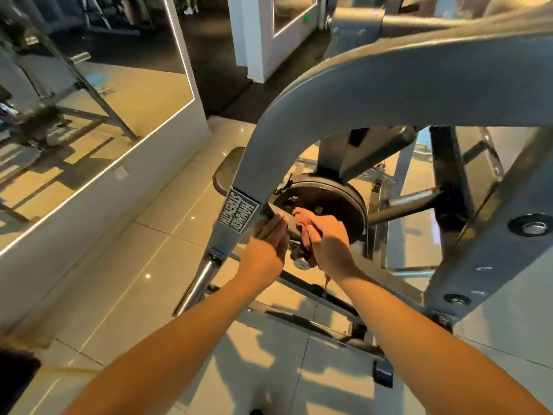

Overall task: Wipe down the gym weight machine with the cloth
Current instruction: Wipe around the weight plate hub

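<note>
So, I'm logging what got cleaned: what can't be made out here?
Head view:
Cloth: mostly hidden under the right hand.
Weight plate: top hidden by the machine frame, lower part by the right hand.
Machine frame: cut off at top and right edges, blurred there.
Dirt or wet streaks: too small to tell.
Left hand: what its palm touches is hidden.
</note>
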A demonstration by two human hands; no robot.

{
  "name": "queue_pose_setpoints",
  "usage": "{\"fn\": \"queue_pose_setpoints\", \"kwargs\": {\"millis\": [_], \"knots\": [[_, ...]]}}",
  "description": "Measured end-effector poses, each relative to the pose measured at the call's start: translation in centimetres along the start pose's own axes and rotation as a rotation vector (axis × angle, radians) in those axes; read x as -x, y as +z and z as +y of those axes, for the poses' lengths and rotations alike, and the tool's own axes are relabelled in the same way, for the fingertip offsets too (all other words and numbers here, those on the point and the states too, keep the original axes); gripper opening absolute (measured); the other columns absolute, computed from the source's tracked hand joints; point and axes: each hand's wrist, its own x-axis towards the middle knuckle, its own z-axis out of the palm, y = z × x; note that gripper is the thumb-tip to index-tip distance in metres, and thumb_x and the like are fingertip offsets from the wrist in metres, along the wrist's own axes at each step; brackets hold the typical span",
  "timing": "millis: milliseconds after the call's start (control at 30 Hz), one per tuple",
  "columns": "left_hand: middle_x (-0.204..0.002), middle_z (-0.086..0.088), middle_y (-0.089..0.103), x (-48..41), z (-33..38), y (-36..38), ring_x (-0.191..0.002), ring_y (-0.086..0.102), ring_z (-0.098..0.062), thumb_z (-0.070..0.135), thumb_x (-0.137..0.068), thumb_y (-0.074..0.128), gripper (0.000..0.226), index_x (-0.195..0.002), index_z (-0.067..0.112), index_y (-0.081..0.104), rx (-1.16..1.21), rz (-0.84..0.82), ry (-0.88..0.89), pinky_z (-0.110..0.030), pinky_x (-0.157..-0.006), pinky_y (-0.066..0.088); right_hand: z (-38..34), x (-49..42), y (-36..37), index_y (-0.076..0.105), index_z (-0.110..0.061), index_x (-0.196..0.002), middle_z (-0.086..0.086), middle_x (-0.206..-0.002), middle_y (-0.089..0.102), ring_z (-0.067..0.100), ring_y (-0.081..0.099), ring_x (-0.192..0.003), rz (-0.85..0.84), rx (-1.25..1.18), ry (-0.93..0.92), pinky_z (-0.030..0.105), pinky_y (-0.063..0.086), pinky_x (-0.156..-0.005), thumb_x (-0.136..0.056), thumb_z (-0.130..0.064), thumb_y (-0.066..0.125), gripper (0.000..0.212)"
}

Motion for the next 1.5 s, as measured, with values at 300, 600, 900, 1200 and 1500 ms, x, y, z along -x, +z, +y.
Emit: {"fn": "queue_pose_setpoints", "kwargs": {"millis": [300,600,900,1200,1500], "knots": [[-0.143,-0.005,0.042,-0.9,0.1,-1.8,-0.132,0.043,-0.018,0.014,-0.102,0.051,0.046,-0.147,0.012,0.046,0.262,-0.062,-0.204,-0.016,-0.105,0.03,-6.3,-0.2,3.4,0.063,-0.027,-0.136,0.001,-0.132,0.065,0.024,0.06,-0.117,-0.009,0.129,0.167,0.028,0.046,-0.1,-0.107,-0.039,0.046,0.036],[-0.158,-0.003,0.036,-0.3,-0.5,-2.3,-0.143,0.036,-0.025,0.029,-0.107,0.047,0.042,-0.148,0.03,0.05,0.195,-0.165,-0.124,-0.039,-0.111,0.041,-4.8,2.1,2.9,0.062,-0.007,-0.125,0.015,-0.117,0.068,0.031,0.066,-0.097,0.213,0.127,0.479,0.033,0.053,-0.083,-0.106,-0.029,0.051,0.031],[-0.143,-0.011,0.049,1.0,2.4,-0.1,-0.131,0.049,-0.028,0.033,-0.107,0.043,0.038,-0.142,0.019,0.051,0.221,-0.348,-0.089,-0.045,-0.108,0.046,-1.8,3.2,2.1,0.064,-0.013,-0.117,0.01,-0.112,0.067,0.028,0.065,-0.1,0.216,0.011,0.395,0.035,0.056,-0.088,-0.105,-0.036,0.052,0.028],[-0.147,-0.008,0.047,1.8,5.2,3.2,-0.132,0.046,-0.027,0.035,-0.108,0.042,0.038,-0.144,0.024,0.046,-0.061,-0.47,0.03,-0.035,-0.11,0.04,2.4,4.9,0.0,0.068,-0.015,-0.114,0.007,-0.104,0.07,0.027,0.063,-0.105,0.197,0.173,0.2,0.029,0.049,-0.086,-0.098,-0.021,0.062,0.018],[-0.164,-0.004,0.029,3.1,10.0,9.9,-0.153,0.021,-0.025,0.027,-0.106,0.044,0.052,-0.156,0.018,0.034,-0.124,-0.582,0.211,-0.042,-0.122,0.028,12.7,8.3,-3.8,0.065,-0.004,-0.129,0.014,-0.122,0.061,0.019,0.06,-0.105,0.35,0.179,0.158,0.009,0.04,-0.096,-0.098,-0.009,0.063,0.031]]}}
